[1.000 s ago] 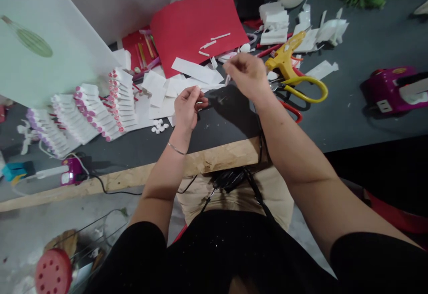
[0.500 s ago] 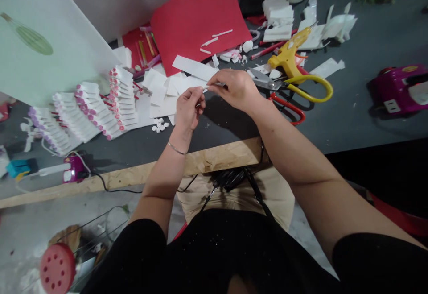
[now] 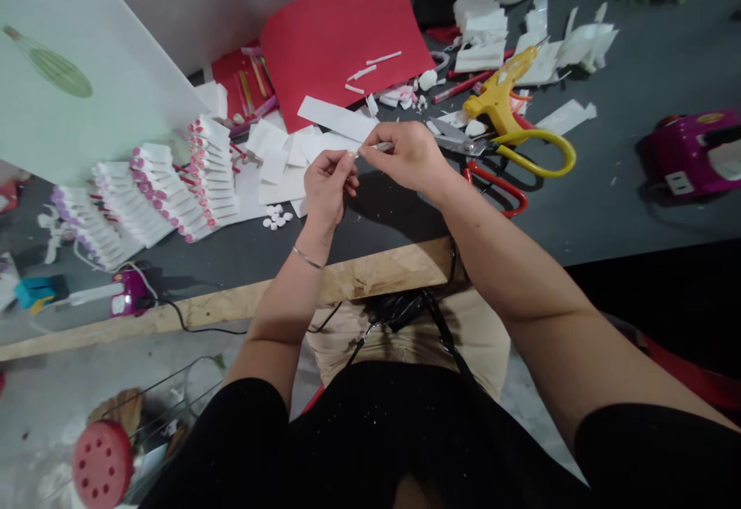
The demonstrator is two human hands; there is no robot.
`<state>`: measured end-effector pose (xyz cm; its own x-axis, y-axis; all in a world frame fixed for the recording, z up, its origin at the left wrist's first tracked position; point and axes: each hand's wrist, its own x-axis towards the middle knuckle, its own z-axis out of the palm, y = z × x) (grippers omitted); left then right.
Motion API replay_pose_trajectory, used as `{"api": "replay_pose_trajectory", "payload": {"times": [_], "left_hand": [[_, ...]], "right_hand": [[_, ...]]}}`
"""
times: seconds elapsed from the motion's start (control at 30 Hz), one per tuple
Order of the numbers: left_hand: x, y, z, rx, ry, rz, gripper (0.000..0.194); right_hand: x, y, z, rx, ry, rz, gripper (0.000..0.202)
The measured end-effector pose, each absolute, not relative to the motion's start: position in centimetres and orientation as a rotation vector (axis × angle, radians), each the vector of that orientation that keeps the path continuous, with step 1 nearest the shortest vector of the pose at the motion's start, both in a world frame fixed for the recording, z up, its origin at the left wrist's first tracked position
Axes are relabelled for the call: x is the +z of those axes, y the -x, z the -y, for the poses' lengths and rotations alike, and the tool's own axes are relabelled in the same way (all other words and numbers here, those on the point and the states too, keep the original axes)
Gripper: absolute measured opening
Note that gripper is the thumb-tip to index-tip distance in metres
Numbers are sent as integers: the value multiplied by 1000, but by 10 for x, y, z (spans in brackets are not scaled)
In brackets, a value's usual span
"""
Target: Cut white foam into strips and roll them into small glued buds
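Okay, so both hands are working close together over the tabletop (image 3: 584, 208), and a tiny white piece (image 3: 357, 154) is sitting right where the fingertips are meeting. The left hand (image 3: 325, 184) is pinching it between thumb and finger, and the right hand (image 3: 414, 155) is closing in a pinch at its other side. I can't tell whether it's one piece or two, since the fingers are hiding most of it.

As for progress, I'd say plenty is looking done: four rows of slim white pieces (image 3: 214, 177) are lying off to the left, overlapping neatly, with their ends showing purple, pale pink and deeper pinkish red. The one being held is looking unfinished to me, and loose white paper (image 3: 333, 118) is lying uneven just beyond the hands, so some material is apparently remaining. No clue on the total count, though.

Looks-wise, the held bit is appearing thin, pale and pretty plain, with no coloured end showing. Small white lumps (image 3: 276, 219) are clustering near the left wrist, while the scissors (image 3: 536, 155) are lying open-bladed beside the right hand, near a yellow glue gun (image 3: 492, 106).
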<state>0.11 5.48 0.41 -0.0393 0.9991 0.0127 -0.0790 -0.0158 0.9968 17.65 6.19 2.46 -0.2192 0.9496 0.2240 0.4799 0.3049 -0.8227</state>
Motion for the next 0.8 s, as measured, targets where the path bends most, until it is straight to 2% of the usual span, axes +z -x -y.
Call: {"api": "replay_pose_trajectory", "payload": {"times": [0.2, 0.53, 0.8], "left_hand": [[-10, 4, -55, 1445, -1423, -1194, 55], [-10, 13, -51, 1500, -1971, -1397, 34], [-9, 7, -48, 1446, -2105, -1373, 40]], "right_hand": [[24, -163, -59, 914, 1183, 1695, 19], [17, -148, -53, 902, 1211, 1597, 17], [9, -146, -59, 879, 1275, 1504, 18]]}}
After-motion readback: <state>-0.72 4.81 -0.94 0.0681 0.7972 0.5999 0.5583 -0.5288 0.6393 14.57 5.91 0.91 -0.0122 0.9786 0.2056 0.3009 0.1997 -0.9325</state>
